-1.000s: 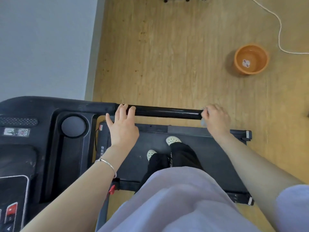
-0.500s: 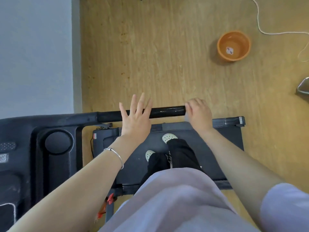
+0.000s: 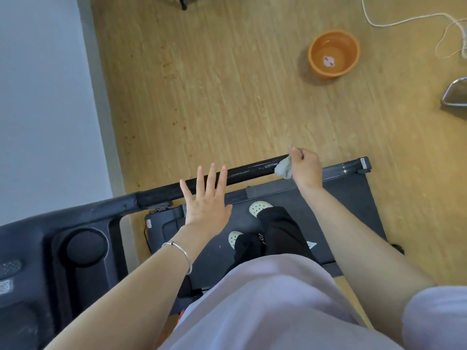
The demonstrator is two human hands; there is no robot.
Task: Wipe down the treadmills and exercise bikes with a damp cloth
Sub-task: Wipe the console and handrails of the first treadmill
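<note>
The left hand is released, its fingers straight and spread across the black handrail of the treadmill. The right hand is clenched on a small grey cloth, which is at the free end of the handrail. An orange basin stands on the wooden floor toward its far right corner, beside a white cable. The handrail's long axis runs from the console at the near left up to the right.

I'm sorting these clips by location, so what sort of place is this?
Probably a home workout room or small gym: a black treadmill stands on wood-look floor by a plain wall, and an orange basin sits nearby while the right hand holds a grey cloth.
</note>
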